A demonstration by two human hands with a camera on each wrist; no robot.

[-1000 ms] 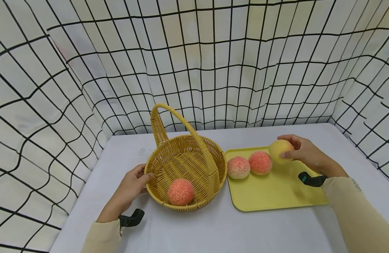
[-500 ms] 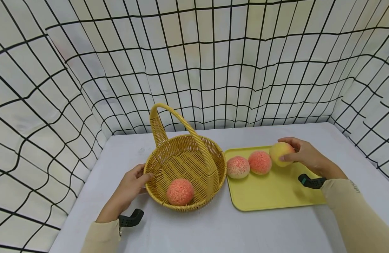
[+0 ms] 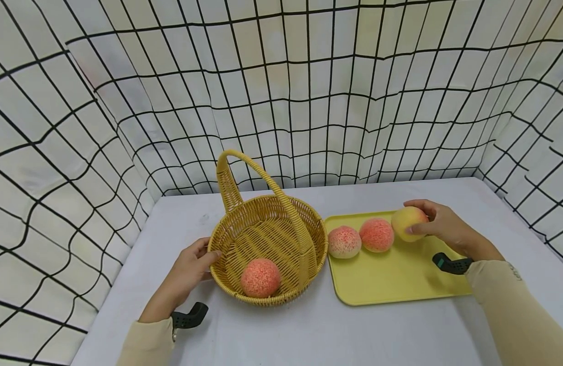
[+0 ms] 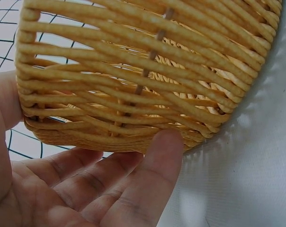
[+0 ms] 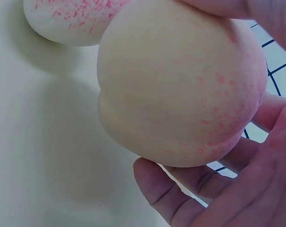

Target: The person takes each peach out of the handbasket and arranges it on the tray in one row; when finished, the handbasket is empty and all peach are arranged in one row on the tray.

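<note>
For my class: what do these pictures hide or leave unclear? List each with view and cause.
- Head view: right edge of the tray, behind the right hand and sleeve.
- Head view: lettering on that sleeve, too small to read.
- Left wrist view: part of the left hand, behind the basket.
- Right wrist view: the rest of the speckled peach, behind the held peach and cut off by the top edge.

The wicker basket (image 3: pixel 258 229) is golden yellow in a woven pattern, the inner peach (image 3: pixel 260 278) coral red with pale mottling. The tray (image 3: pixel 391 279) is plain yellow-green. Its leftmost peach (image 3: pixel 344 242) is cream, speckled pinkish red; the middle peach (image 3: pixel 376 235) coral with lighter flecks; the rightmost peach (image 3: pixel 407 223) yellow with a reddish blush. The desk (image 3: pixel 300 335) is white, the backdrop (image 3: pixel 276 114) white with a black grid. The right sleeve (image 3: pixel 514 310) is beige, its lettering (image 3: pixel 514 271) perhaps grey, too blurred to be sure.
</note>
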